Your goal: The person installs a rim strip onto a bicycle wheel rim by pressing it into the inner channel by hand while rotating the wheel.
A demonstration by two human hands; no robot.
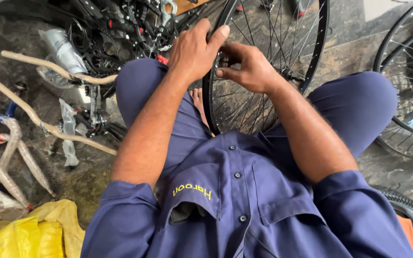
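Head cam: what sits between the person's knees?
The black spoked bicycle wheel, upright between the knees; left hand grips its rim, right hand at the spokes. A bare foot shows beside it.

Dark mottled stone floor (345, 57), strewn at left with paper-wrapped bicycle handlebars (48, 129) and a yellow plastic bag (25, 236)

A bicycle repair workshop: spoked wheels (407, 95), wrapped handlebars (48, 67), chainrings (96, 62) strewn about.

Dark stone floor (350, 52) carries wrapped bicycle forks (5, 153), handlebars (48, 126), yellow bag (29, 234).
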